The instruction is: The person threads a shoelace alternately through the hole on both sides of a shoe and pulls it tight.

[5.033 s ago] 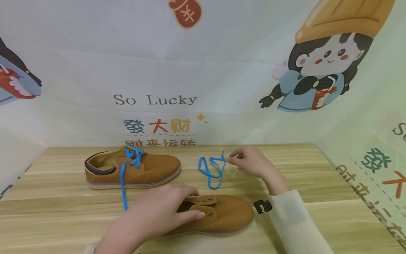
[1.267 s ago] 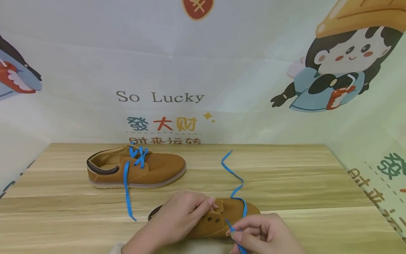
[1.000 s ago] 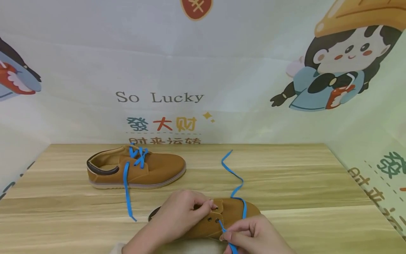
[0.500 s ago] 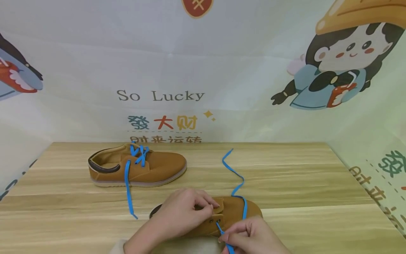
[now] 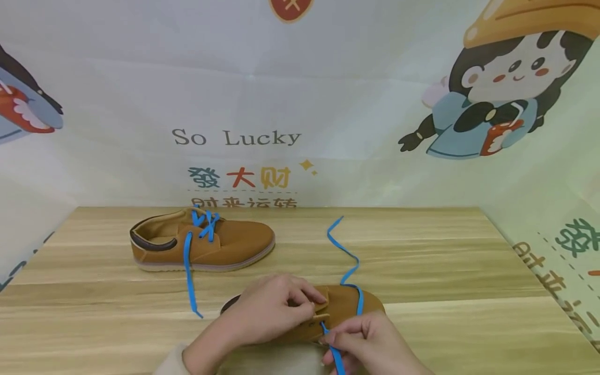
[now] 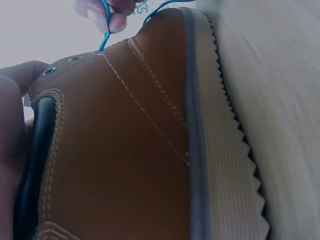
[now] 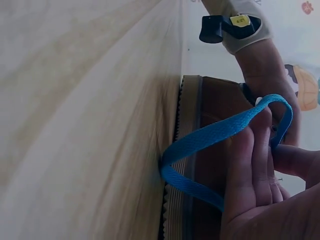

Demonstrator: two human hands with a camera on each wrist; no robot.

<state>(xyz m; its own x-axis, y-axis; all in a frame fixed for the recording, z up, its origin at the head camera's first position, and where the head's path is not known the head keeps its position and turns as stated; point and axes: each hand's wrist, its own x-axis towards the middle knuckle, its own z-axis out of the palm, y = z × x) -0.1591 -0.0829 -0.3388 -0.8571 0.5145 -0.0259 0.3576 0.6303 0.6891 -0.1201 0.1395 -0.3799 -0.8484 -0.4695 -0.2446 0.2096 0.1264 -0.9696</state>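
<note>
A brown leather shoe [image 5: 344,297] lies near me, toe to the right. My left hand [image 5: 267,310] grips it over the opening, thumb and fingers at the eyelet flaps. My right hand [image 5: 367,341] pinches a blue shoelace [image 5: 337,359] close to its tip, which sits at the near flap's front eyelet. Beyond that hand, the lace crosses the toe and trails onto the table. In the left wrist view, the lace [image 6: 105,20] meets the shoe's edge [image 6: 115,140] beside two bare eyelets. The right wrist view has the lace [image 7: 210,132] looping past the right hand [image 7: 255,175].
Behind stands a matching brown shoe [image 5: 234,239], partly laced, with one blue lace end [image 5: 189,276] hanging onto the wooden table [image 5: 422,260]. A printed cloth backdrop [image 5: 351,114] rises at the table's back edge and along the sides.
Five seconds ago the lace lay bunched at the back, by my right hand. It now stretches over the toe. Within the last second its tip moved left to the eyelet, and the near flap tilted.
</note>
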